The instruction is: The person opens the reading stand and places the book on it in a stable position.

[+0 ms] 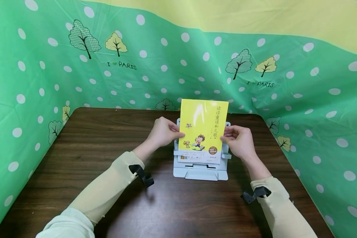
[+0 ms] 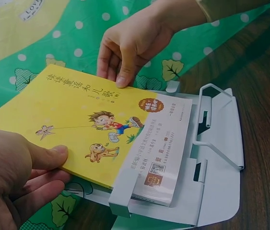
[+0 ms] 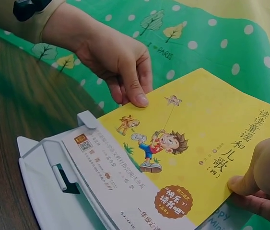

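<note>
A yellow book (image 1: 203, 122) with a cartoon child and dog on its cover leans against a pale blue-white book stand (image 1: 178, 170). My left hand (image 1: 164, 133) pinches the book's left edge, thumb on the cover. On the opposite edge my right hand (image 1: 240, 141) pinches it likewise, thumb in front. In the left wrist view, the stand's side clip (image 2: 125, 189) overlaps the book's lower corner. The wire ledge (image 2: 214, 120) of the stand lies beyond the book's white bottom band. Most of the stand's back plate is hidden behind the book.
The stand is on a dark wood-grain table (image 1: 107, 142). A green polka-dot cloth (image 1: 154, 69) with printed trees hangs around its back and sides. Black straps (image 1: 141, 175) are on both sleeved wrists.
</note>
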Available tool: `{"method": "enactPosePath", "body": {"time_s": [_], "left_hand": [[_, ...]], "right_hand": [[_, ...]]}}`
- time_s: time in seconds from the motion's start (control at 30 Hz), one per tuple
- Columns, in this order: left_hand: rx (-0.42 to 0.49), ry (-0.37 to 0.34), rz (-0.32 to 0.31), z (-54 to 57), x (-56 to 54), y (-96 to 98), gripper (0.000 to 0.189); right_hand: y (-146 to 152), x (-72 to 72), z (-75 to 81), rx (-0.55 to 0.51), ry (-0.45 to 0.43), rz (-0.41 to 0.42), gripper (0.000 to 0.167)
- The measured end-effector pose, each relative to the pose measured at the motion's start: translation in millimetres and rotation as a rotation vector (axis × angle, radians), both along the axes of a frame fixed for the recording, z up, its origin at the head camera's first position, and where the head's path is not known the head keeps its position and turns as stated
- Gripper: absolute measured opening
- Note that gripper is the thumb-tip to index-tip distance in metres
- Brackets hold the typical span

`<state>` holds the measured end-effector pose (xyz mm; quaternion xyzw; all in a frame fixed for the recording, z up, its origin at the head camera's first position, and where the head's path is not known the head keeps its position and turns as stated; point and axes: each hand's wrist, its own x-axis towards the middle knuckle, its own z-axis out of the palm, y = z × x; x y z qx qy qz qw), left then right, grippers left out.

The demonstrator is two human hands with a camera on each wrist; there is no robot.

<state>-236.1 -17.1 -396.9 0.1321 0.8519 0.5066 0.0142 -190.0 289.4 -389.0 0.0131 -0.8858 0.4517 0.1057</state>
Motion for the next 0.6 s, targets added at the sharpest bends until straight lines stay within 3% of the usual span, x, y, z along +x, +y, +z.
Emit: {"method": "enactPosePath", "body": {"time_s": [0.27,0.6], "left_hand": [[-0.046,0.028,-0.007,-4.0,3.5,1.9,0.018],[-0.053,0.025,-0.014,-6.2,5.3,2.8,0.02]], "right_hand": [[0.1,4.2,-2.8,0.151,0.057,-0.006,0.031],[-0.1,8.3,-5.8,0.213,0.078,0.003,0.028]]}}
